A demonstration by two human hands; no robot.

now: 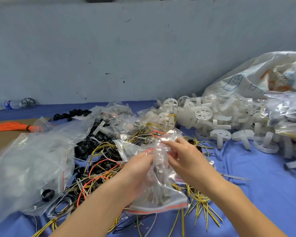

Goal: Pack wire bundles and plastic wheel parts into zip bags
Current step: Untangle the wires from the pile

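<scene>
Clear zip bag (158, 182) held mid-table, near front edge | gripped by left hand (138, 170), pinched by right hand (183, 156) | risk: thin plastic slipping, spilling parts onto wires (99, 161)

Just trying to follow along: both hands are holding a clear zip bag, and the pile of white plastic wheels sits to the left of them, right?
Not quite. The head view shows the white plastic wheels piled to the right of the hands, not the left. Both the left hand and the right hand do hold the clear zip bag.
</scene>
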